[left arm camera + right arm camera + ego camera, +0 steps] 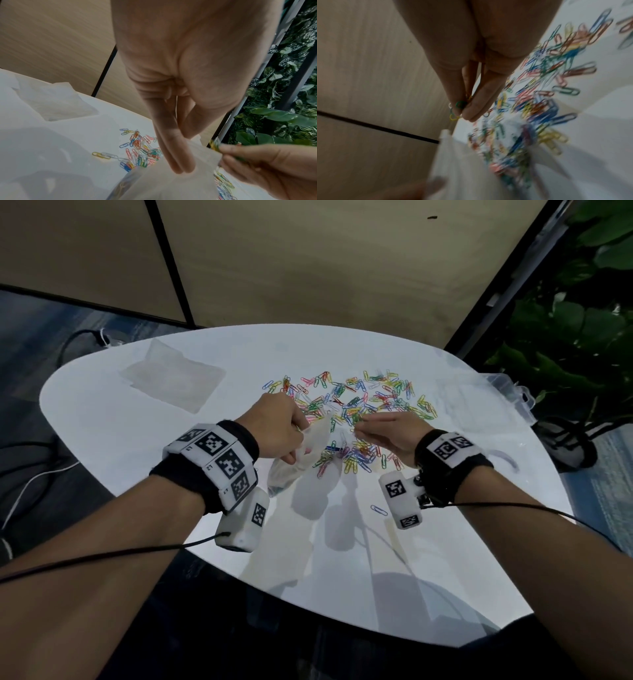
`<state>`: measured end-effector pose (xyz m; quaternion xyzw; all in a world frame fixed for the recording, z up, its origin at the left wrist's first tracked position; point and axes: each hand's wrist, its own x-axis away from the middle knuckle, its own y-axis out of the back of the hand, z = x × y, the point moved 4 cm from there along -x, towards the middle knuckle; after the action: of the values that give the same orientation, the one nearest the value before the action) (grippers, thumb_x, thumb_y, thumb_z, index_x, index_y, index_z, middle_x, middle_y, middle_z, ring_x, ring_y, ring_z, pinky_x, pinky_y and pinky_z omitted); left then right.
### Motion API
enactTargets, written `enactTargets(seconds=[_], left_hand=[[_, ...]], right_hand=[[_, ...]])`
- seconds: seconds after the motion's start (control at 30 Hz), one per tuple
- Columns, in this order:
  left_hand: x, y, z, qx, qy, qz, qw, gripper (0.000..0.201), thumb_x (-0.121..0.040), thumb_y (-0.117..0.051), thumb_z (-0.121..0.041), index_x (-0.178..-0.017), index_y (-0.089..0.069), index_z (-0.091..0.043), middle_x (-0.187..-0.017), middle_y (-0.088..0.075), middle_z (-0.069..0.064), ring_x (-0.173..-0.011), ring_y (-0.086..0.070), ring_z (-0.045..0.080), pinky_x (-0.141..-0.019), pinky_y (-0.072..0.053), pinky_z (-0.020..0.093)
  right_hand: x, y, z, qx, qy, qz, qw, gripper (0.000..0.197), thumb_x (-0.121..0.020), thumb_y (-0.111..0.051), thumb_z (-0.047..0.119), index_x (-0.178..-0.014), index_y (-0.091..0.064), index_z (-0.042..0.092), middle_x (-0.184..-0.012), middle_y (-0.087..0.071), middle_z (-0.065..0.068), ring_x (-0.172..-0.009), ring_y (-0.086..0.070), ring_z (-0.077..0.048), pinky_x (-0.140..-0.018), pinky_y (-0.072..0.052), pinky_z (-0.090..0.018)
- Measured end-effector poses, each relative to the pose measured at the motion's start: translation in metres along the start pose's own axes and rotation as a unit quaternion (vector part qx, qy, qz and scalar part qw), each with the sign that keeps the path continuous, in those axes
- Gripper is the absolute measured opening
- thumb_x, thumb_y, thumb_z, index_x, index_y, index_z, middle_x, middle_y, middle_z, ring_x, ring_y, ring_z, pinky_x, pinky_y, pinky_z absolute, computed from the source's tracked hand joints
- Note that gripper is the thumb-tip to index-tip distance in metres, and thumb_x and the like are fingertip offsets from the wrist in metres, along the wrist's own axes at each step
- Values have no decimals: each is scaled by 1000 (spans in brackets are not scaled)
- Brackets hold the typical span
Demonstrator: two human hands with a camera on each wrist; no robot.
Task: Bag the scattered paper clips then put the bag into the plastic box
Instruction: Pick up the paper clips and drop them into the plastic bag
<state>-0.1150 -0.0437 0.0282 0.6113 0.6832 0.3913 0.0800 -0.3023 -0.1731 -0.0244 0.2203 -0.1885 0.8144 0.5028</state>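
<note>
A white oval table [137, 440] fills the middle of the head view, with tan wall panels [308, 268] above it and green foliage [582, 320] at the right edge. On the table's upper left lies a flat stack of clear plastic bags [171, 378]. At its far right edge sits the clear plastic box [507, 392], its outline faint against the white surface.

The scattered paper clips [359, 398], in blue, green, yellow, red and pink, spread across the centre of the frame, from the upper middle down to between the 2 hands. 1 blue clip [378, 510] lies alone lower down, near the right wrist camera.

The left hand [277, 429], left of centre, holds the clear bag [301, 453] by its top edge; in the left wrist view 2 straight fingers [178, 155] lie pressed together on the bag's face with the thumb opposite them, pinching the plastic. The bag hangs down toward the table, and a few clips show through its lower part in the left wrist view.

The right hand [387, 433], just right of the bag's mouth, pinches a small bunch of clips [460, 106] between thumb and fingertips, green and yellow ones showing in the right wrist view. This bunch is just beside the bag's upper edge; whether it touches the bag cannot be told.
</note>
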Motion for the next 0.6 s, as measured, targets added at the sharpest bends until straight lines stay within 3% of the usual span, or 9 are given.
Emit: enactTargets(seconds=[0.13,0.23,0.3,0.37,0.47,0.53,0.6], left_hand=[[1,-2,-3,-1,-7,1,1000,34,-91,-51,6,-120,-67,1,-118,-70,20,-70,-77,32,-77,-64,40],[2,-3,-4,5,-10,-4,1000,31,-92,-52,5,-120,-66,0,-127,-66,21,-71,-77,34,-77,-63,40],[1,-4,-4,22,-2,-5,1000,28,-93,-52,4,-116,-67,-1,-115,-71,22,-71,-77,32,-77,-64,41],[1,-5,-5,40,0,-6,999,27,-93,-53,4,-115,-67,-1,-101,-74,21,-70,-77,30,-77,-64,41],[0,-7,-4,45,-4,-12,999,29,-92,-55,3,-119,-66,-1,-100,-73,19,-67,-76,24,-74,-64,36],[-2,-8,-1,39,-9,-14,999,31,-90,-57,3,-119,-67,-1,-98,-74,17,-67,-76,23,-70,-63,30],[-2,-6,2,23,-13,-16,1000,32,-91,-57,1,-121,-67,-2,-93,-76,15,-69,-76,21,-70,-62,26]], right_hand=[[24,-32,18,-71,-9,133,989,27,-86,-62,-8,-113,-63,-9,-98,-73,-16,-88,-73,-20,-77,-59,-21],[38,-56,11,27,-16,176,984,21,-85,-63,-9,-105,-67,-8,-88,-75,-15,-79,-74,-19,-75,-59,-21],[38,-63,3,104,11,131,986,17,-82,-66,-11,-99,-69,-9,-85,-74,-20,-73,-73,-20,-71,-60,-22],[30,-65,-2,128,43,58,989,16,-83,-65,-12,-98,-69,-10,-94,-71,-28,-74,-72,-25,-80,-60,-29],[21,-71,-10,152,42,33,987,20,-77,-70,-5,-97,-70,-1,-95,-72,-27,-84,-71,-30,-92,-56,-41],[20,-72,-10,271,80,19,959,21,-75,-76,11,-95,-71,11,-81,-75,-15,-77,-73,-24,-83,-59,-37],[27,-76,-2,396,147,26,906,19,-80,-74,21,-97,-73,14,-80,-76,-7,-75,-74,-19,-74,-60,-30]])
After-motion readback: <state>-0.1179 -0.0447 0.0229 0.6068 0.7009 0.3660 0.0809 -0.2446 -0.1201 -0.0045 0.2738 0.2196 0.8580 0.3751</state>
